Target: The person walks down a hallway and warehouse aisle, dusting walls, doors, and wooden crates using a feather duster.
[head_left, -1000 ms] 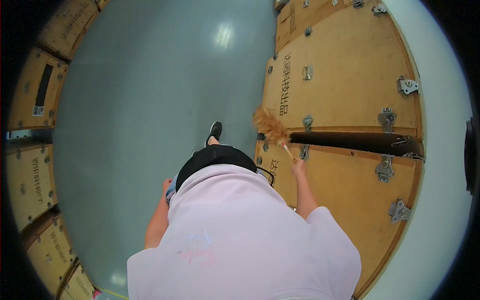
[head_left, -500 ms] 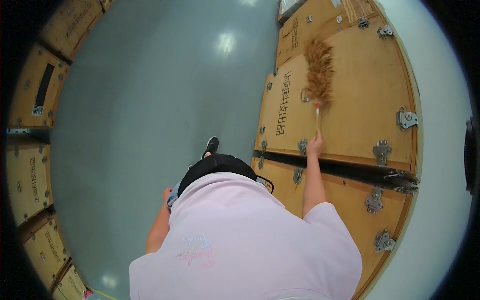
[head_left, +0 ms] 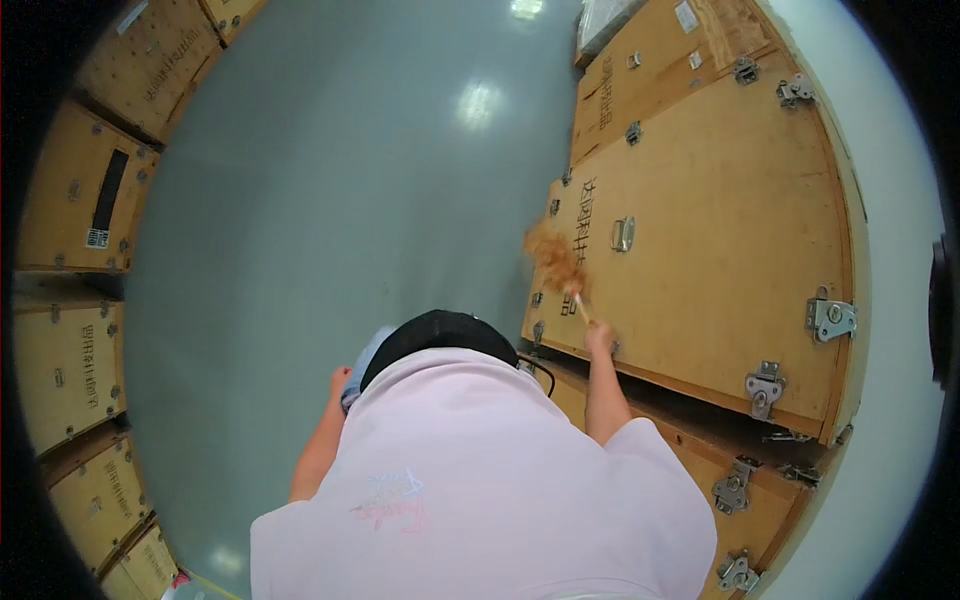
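My right hand (head_left: 601, 338) is closed around the handle of a brown, fluffy feather duster (head_left: 553, 258). The duster points away to the left, its blurred head lying over the left edge of a large wooden crate (head_left: 720, 240) and covering part of the black lettering. Beside my left hip hangs my left hand (head_left: 341, 380), next to blue denim; its fingers are too small and hidden to make out.
More wooden crates (head_left: 88, 190) with metal latches line the left side. A nearer crate (head_left: 680, 455) stands on the right, with a dark gap before the large one. Between the rows runs a grey floor (head_left: 330, 180); a pale wall (head_left: 890, 250) borders the right.
The duster has swept left and toward me, from the middle of the crate's top to its left edge. My view has shifted slightly forward along the crates.
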Tool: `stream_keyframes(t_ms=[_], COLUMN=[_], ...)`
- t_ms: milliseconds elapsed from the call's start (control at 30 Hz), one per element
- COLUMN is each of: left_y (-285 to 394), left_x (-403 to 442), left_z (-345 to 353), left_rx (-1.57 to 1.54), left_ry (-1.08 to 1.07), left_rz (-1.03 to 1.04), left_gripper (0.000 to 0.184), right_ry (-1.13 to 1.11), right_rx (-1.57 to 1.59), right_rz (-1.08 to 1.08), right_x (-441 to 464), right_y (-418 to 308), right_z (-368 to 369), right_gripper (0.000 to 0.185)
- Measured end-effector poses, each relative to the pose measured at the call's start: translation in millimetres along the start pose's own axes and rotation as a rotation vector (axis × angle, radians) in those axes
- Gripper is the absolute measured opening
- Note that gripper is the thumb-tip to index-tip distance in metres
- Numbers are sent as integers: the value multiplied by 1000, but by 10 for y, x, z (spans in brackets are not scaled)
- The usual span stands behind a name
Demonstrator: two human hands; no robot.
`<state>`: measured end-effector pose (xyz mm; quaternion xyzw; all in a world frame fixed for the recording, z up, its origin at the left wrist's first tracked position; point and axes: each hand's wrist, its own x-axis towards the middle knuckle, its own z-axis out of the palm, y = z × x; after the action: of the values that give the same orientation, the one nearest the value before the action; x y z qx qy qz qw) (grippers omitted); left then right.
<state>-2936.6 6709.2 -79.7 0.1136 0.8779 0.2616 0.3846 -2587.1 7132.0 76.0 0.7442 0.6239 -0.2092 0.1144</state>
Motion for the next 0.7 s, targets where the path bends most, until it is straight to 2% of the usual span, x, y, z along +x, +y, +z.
stream_keyframes(t_ms=[33,167,267,333,467,533,567,633,700], left_y=[-81,500,559,629,607,567,630,743,883], left_x=[21,29,176,255,531,662,734,877,1022], left_z=[-17,-218,-271,-234,-171,-273,-280,-289,-325], left_rx=[-8,29,72,94,5,11,16,25,37], left_ry=[-1,10,-5,-2,-22,-40,-41,-42,-49], left_rz=[9,4,11,18,58,30,20,1,-10], left_gripper=[25,26,26,25,24,24,24,24,24], right_ry=[81,393,468,684,627,472,472,225,33], right_rx=[67,280,293,302,198,169,167,24,320], right_rz=[-71,-351,-313,-414,-320,-211,-213,-65,219], right_x=[118,514,539,728,1000,1143,1189,1246,1250], right_y=[45,-399,-831,-892,-945,-925,-935,-999,-1209], right_z=[25,-448,-826,-906,-843,-580,-500,-364,-310], right_gripper=[31,30,32,35,36,34,34,33,30])
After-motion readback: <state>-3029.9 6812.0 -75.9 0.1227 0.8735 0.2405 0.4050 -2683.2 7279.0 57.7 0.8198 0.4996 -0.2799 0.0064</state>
